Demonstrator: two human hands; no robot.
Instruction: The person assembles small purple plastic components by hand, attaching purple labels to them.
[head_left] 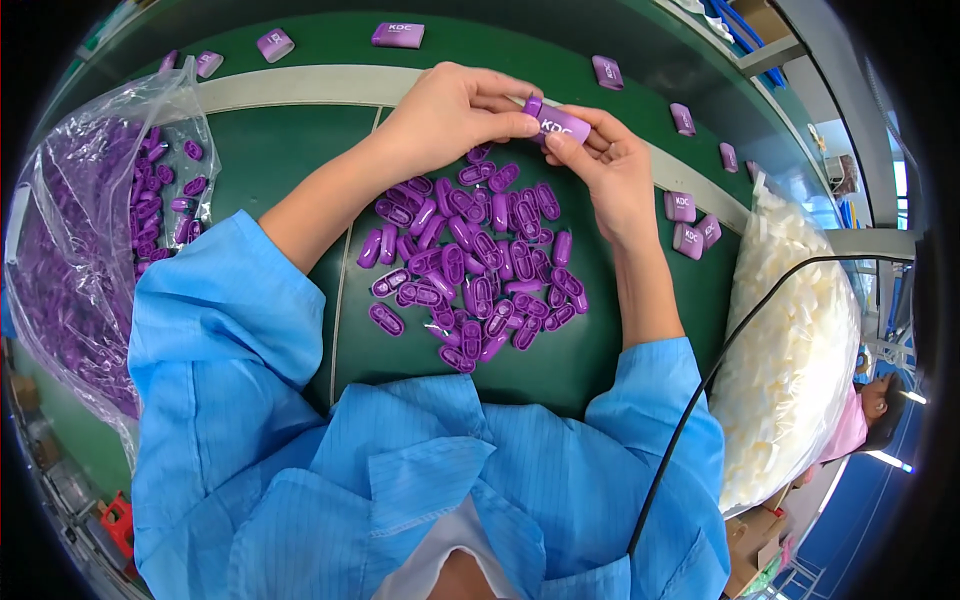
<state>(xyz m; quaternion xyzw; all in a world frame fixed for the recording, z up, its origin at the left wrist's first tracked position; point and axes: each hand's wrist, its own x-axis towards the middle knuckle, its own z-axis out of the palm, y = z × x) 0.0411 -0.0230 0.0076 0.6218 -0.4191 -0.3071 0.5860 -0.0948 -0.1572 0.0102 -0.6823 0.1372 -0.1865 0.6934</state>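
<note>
My right hand [612, 165] grips a small purple casing [566, 124] with white print, between thumb and fingers. At the casing's left end, a darker purple oval end cap [533, 104] is pinched by my left hand [450, 110]. Cap and casing touch; whether the cap is seated I cannot tell. Both hands are above the far edge of the green worktop [560, 375]. Below them lies a loose pile of purple oval end caps [453, 264], some hollow side up, others on edge.
Several purple casings [398, 36] lie on the green belt [500, 45] beyond a pale rail [300, 88]. Three more casings [680, 207] sit right of my forearm. A clear bag [75, 240] of purple caps stands left, a bag of whitish pieces [790, 350] right. A black cable [700, 385] hangs nearby.
</note>
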